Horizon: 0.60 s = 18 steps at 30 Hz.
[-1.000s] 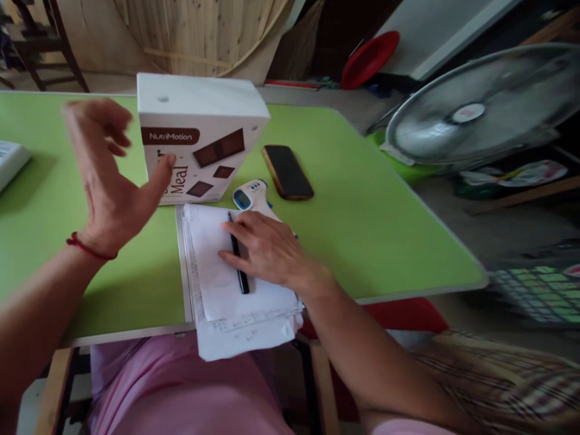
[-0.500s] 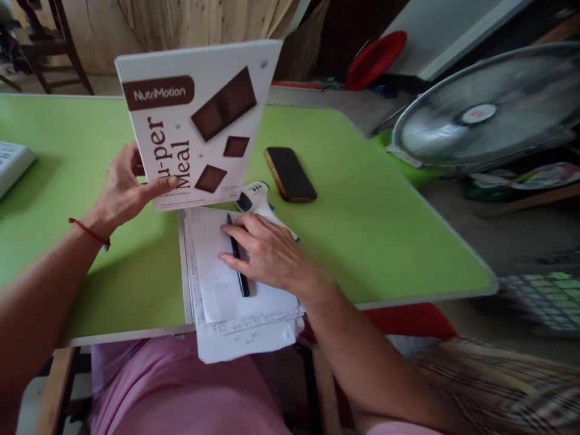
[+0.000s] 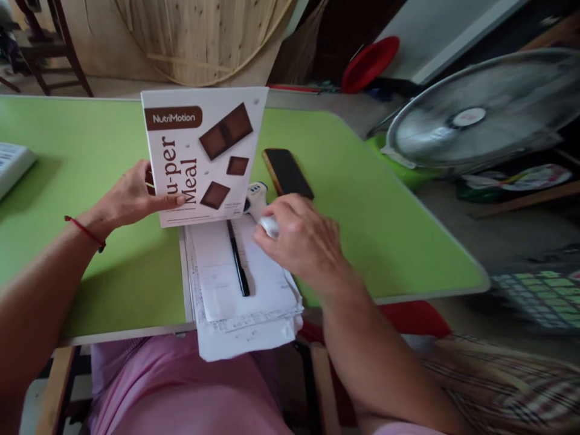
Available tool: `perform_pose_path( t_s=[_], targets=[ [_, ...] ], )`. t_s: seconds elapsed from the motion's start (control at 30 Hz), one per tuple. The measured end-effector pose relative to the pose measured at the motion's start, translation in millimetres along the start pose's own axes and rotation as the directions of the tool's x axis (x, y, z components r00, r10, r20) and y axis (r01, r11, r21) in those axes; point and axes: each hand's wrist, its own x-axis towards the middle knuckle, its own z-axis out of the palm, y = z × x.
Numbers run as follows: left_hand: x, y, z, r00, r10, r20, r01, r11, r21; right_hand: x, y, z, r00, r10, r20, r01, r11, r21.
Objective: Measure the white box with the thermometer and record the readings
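Note:
My left hand (image 3: 129, 202) holds a white box (image 3: 212, 208) upright by its lower left edge, thumb across the front. The box reads "NutriMotion" and shows brown chocolate-like pieces. My right hand (image 3: 306, 235) is closed, with a rounded white object (image 3: 269, 226) between thumb and fingers. Whether that is part of the white and blue handheld thermometer (image 3: 257, 192) right behind it, I cannot tell. The box and my right hand partly hide the thermometer. A black pen (image 3: 238, 263) lies on a stack of papers (image 3: 267, 302) below the box.
A smartphone (image 3: 290, 172) in a brown case lies beyond my right hand on the green table (image 3: 385, 241). At the left edge is a white device (image 3: 13, 163). A large fan (image 3: 489, 109) stands off the table's right side, and a red basin (image 3: 369, 63) is behind.
My right hand has left the pen and papers, moved right toward the thermometer and closed on the rounded white object. My left hand has lowered the box slightly and shifted it right.

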Motion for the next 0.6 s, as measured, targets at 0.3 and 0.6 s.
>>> perform_pose_path(
  t_s=[0.3,0.6],
  targets=[
    [-2.8,0.6,-1.8,0.996,-0.085,-0.006,0.085,0.991,0.101,14.1,25.1,26.8,0.926,0.322,0.195,-0.366,0.894,0.260],
    [-3.3,4.8,-2.6,0.996,-0.086,0.016,0.083,0.988,0.132,-10.5,-31.1,-13.6,0.958,0.236,0.161,-0.144,-0.089,0.986]
  ],
)
